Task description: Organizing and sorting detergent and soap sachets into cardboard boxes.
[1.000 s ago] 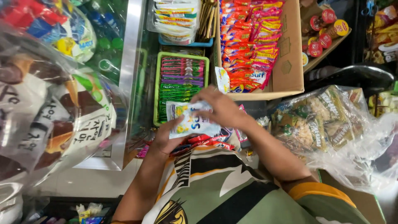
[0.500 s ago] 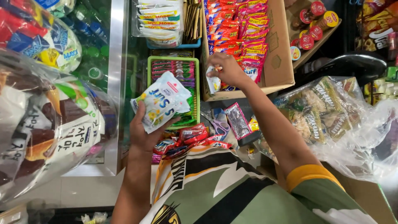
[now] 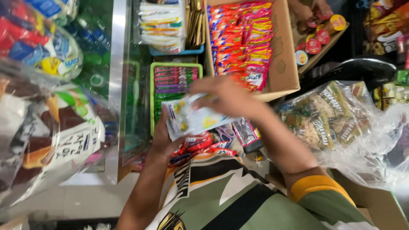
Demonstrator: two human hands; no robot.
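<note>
The left hand [image 3: 164,136] grips a stack of small white and yellow sachets [image 3: 191,119] from below, in front of the chest above the red packets [image 3: 200,145]. The right hand [image 3: 228,98] presses down on top, fingers curled over them. The sachets look slick and loosely fanned, so one could slide out and fall among the packets.

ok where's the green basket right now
In the head view, the green basket sits centre-left, just beyond the left hand, left of the cardboard box.
</note>
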